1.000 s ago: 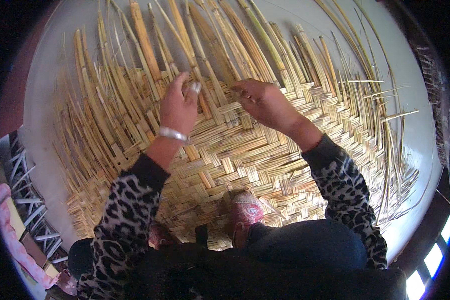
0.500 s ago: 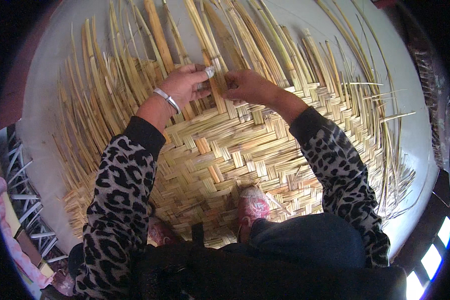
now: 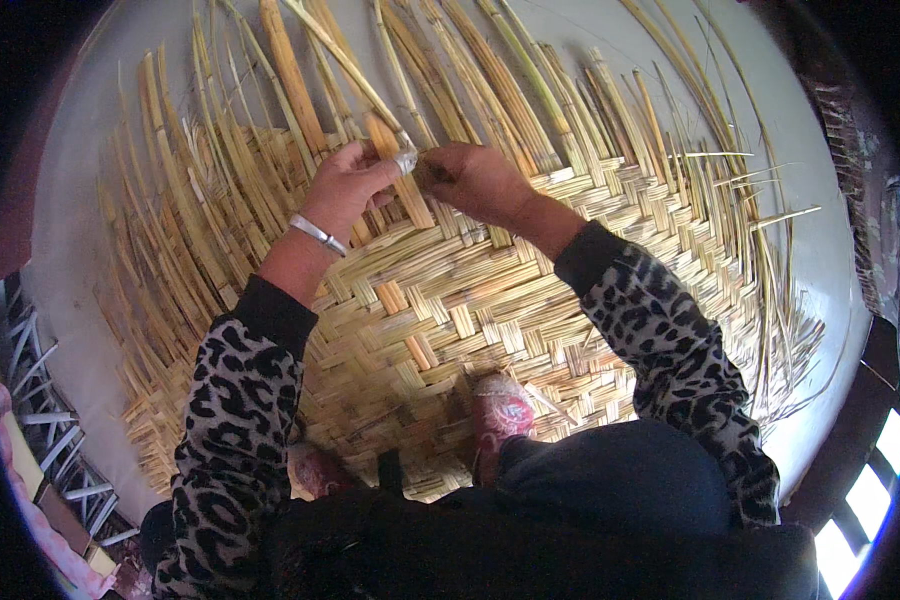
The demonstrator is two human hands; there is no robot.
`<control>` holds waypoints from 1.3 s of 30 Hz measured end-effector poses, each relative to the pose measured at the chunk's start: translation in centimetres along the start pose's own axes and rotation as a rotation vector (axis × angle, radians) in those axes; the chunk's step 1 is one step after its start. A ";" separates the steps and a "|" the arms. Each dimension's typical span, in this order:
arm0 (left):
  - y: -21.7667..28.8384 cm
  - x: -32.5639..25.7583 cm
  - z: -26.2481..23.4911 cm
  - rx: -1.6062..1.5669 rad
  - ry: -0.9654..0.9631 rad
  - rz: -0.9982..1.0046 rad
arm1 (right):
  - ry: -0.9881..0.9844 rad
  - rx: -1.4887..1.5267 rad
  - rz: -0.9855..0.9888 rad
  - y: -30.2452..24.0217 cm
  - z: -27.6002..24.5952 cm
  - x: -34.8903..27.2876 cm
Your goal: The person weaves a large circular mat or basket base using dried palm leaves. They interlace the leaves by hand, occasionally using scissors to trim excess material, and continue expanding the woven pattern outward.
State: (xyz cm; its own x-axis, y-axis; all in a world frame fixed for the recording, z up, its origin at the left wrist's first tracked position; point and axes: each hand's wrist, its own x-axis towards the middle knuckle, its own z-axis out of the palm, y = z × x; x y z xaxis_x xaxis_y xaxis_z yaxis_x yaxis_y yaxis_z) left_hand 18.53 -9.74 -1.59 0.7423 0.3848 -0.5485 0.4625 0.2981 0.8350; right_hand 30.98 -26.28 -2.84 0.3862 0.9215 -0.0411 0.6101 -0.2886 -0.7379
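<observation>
Nearest the camera, dark trousers and a pink patterned shoe (image 3: 500,415) rest on the finished part of a broad woven mat of flat straw-coloured reed strips (image 3: 470,310), which lies on a pale grey floor (image 3: 80,230). The woven field spreads wide below the fingers, its near edge under the legs and its right edge fraying into loose thin ends, with bare floor beyond on both sides. Both forearms, in leopard-print sleeves, reach forward from the lower edge and converge toward the mat's far, unwoven side. The left hand (image 3: 350,185), a silver bangle (image 3: 318,234) on its wrist, is bent with knuckles up, its fingers pressed together around a single flat tan reed strip (image 3: 395,165) and a small pale object at the thumb tip, too small to identify. The right hand (image 3: 480,180) sits just beside it, nearly touching, back upward, its fingers curled and pinching at the same strip from the right. The strip runs from between the two hands down into the weave below them and slants up and left past the fingers. Beyond the hands, long loose reed stalks (image 3: 490,80) fan outward, untucked, to the far floor.
</observation>
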 end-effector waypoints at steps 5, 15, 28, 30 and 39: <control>-0.5 1.8 1.0 0.512 0.150 0.280 | 0.227 -0.113 0.012 -0.3 1.0 -1.0; -0.6 1.8 2.3 0.925 0.294 0.422 | 0.268 -0.338 -0.239 -0.5 2.5 -4.2; -3.5 -5.4 4.4 1.080 0.116 0.636 | 0.302 -0.348 -0.125 -1.2 3.7 -6.4; -4.4 -6.8 4.9 1.343 0.055 0.630 | 0.364 -0.402 -0.145 -1.6 3.6 -7.0; -4.0 -7.1 5.3 1.683 -0.143 0.590 | 0.448 -0.333 0.029 -2.9 0.8 -16.5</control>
State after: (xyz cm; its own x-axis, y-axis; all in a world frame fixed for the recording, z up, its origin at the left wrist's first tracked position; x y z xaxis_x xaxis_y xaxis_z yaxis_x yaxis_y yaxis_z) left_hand 13.95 -18.29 -0.77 0.9657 0.0017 -0.2596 0.0262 -0.9955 0.0906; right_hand 22.28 -40.42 -0.54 0.6182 0.7322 0.2858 0.7523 -0.4458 -0.4852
